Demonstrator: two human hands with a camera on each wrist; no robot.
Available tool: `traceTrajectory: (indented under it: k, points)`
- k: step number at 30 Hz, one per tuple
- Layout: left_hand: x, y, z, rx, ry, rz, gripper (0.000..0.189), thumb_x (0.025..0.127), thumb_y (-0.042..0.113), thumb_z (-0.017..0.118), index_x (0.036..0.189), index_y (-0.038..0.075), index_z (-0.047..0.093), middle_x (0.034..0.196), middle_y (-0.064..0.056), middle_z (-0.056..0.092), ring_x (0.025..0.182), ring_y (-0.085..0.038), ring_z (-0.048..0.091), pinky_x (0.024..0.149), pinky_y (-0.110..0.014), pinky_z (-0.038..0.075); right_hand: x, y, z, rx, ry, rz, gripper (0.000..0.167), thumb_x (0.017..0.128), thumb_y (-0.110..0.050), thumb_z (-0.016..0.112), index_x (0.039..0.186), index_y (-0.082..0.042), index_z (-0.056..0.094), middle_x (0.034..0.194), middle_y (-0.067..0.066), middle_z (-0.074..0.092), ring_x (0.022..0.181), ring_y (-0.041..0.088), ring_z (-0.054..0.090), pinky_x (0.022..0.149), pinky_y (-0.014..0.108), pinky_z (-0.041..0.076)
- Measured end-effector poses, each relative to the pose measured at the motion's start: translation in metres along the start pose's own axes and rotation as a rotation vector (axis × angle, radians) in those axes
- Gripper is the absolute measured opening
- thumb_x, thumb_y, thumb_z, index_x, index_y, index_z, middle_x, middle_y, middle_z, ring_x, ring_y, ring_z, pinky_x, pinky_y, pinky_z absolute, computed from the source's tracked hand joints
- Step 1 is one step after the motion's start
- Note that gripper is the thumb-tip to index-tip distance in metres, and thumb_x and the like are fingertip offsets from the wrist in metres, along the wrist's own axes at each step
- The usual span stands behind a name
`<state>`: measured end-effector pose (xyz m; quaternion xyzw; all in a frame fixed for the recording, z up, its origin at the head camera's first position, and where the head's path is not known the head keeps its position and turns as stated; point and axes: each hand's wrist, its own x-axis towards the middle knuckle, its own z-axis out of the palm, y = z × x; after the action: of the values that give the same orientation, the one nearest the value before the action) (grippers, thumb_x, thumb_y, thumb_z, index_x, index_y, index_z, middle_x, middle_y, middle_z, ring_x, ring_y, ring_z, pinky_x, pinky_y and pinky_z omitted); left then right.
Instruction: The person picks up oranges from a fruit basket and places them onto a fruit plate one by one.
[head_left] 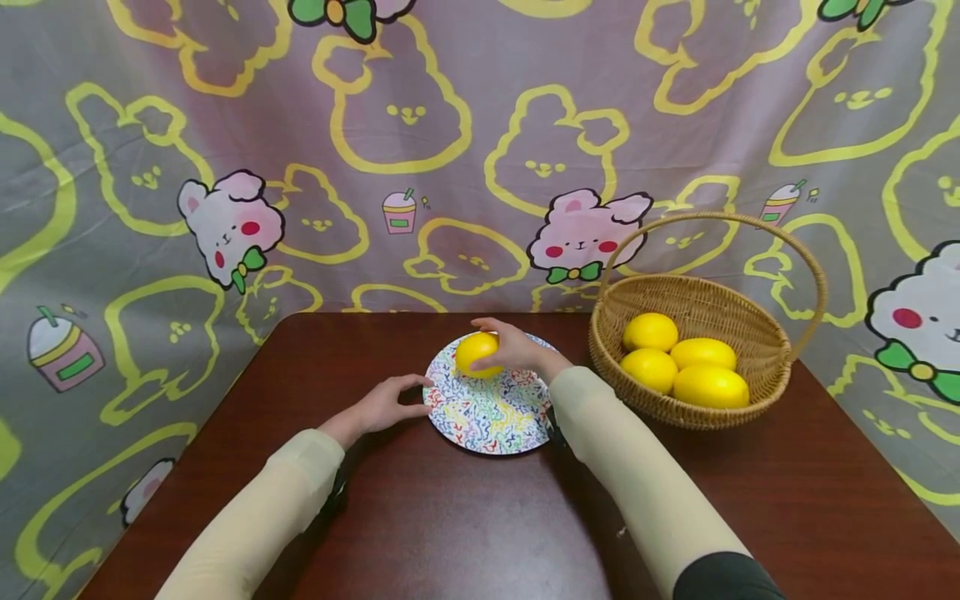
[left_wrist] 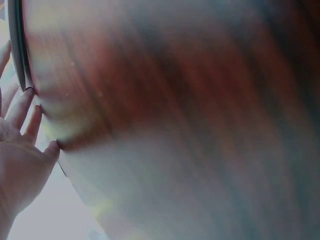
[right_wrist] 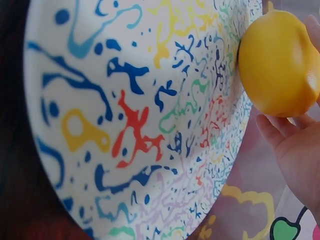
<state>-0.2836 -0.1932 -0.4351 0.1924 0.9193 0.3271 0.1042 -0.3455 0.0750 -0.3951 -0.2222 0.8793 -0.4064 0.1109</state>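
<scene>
A yellow lemon is at the far part of a round white plate patterned with colourful squiggles. My right hand holds this lemon, thumb on the near side and fingers round the back. In the right wrist view the lemon lies against the plate's surface, with fingertips under it. At the plate's left rim, my left hand has its fingers spread and relaxed, fingertips right at the edge. The left wrist view shows that hand beside the plate's dark rim.
A wicker basket with a tall arched handle stands to the right, holding several lemons. Everything rests on a dark brown wooden table. Behind it hangs a curtain printed with cartoon bears.
</scene>
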Motion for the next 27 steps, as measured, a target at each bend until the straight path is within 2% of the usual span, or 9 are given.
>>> traceTrajectory:
  k: [10, 18, 27]
  points:
    - [0.0, -0.001, 0.0, 0.002, -0.001, 0.005, 0.052, 0.088, 0.033, 0.073, 0.132, 0.01, 0.058, 0.135, -0.011, 0.055, 0.128, -0.031, 0.044, 0.107, -0.05, 0.033, -0.007, -0.012, -0.018, -0.043, 0.023, -0.023, 0.079, 0.08, -0.027, 0.081, 0.147, -0.018, 0.04, 0.148, 0.011, 0.04, 0.134, 0.032, 0.038, 0.108, 0.044, 0.035]
    - [0.0, -0.003, 0.001, 0.011, 0.005, 0.005, 0.052, 0.088, 0.034, 0.073, 0.132, 0.012, 0.058, 0.135, -0.009, 0.055, 0.128, -0.03, 0.045, 0.108, -0.049, 0.033, -0.017, -0.024, -0.033, -0.064, 0.022, -0.076, 0.079, 0.081, -0.029, 0.081, 0.148, -0.019, 0.039, 0.149, 0.007, 0.041, 0.135, 0.028, 0.037, 0.107, 0.044, 0.036]
    - [0.0, -0.003, 0.001, -0.012, -0.002, -0.007, 0.053, 0.088, 0.035, 0.073, 0.133, 0.013, 0.058, 0.136, -0.01, 0.054, 0.128, -0.03, 0.044, 0.108, -0.05, 0.032, -0.034, -0.043, -0.05, -0.063, 0.012, -0.12, 0.081, 0.082, -0.024, 0.08, 0.148, -0.012, 0.036, 0.146, 0.014, 0.043, 0.133, 0.03, 0.04, 0.106, 0.047, 0.036]
